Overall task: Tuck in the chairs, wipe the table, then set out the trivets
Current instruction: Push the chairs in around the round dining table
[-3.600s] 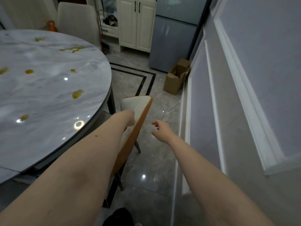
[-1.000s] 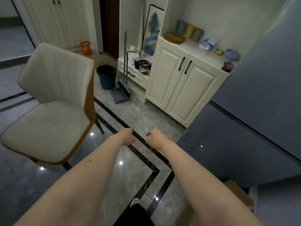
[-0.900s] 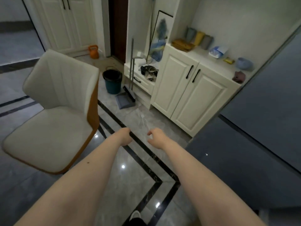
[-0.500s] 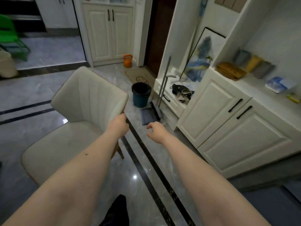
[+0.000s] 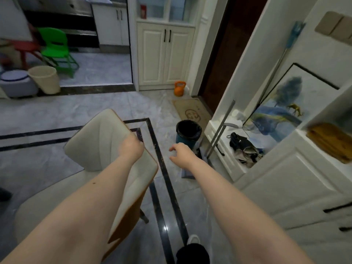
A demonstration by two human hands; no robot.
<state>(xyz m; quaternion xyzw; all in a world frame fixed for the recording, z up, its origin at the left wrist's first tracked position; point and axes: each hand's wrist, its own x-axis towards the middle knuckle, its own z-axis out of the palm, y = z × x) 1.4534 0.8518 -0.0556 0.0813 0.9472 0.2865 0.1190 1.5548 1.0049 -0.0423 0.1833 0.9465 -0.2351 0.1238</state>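
Chair in hand, table out of sight

Left hand (image 5: 131, 148) grips the cream chair (image 5: 99, 149) by its backrest top, seemingly to steer it tableward. Right hand (image 5: 182, 154) hangs loosely curled, holding nothing, near the dark bin (image 5: 188, 131)

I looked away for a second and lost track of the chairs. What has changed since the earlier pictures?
The person has turned from the first chair at the table to a second cream chair standing out on the floor. The left hand, free a second ago, has reached its backrest top and now holds it. The right hand stayed empty, fingers loosely spread, beside the chair. The table is no longer in view.
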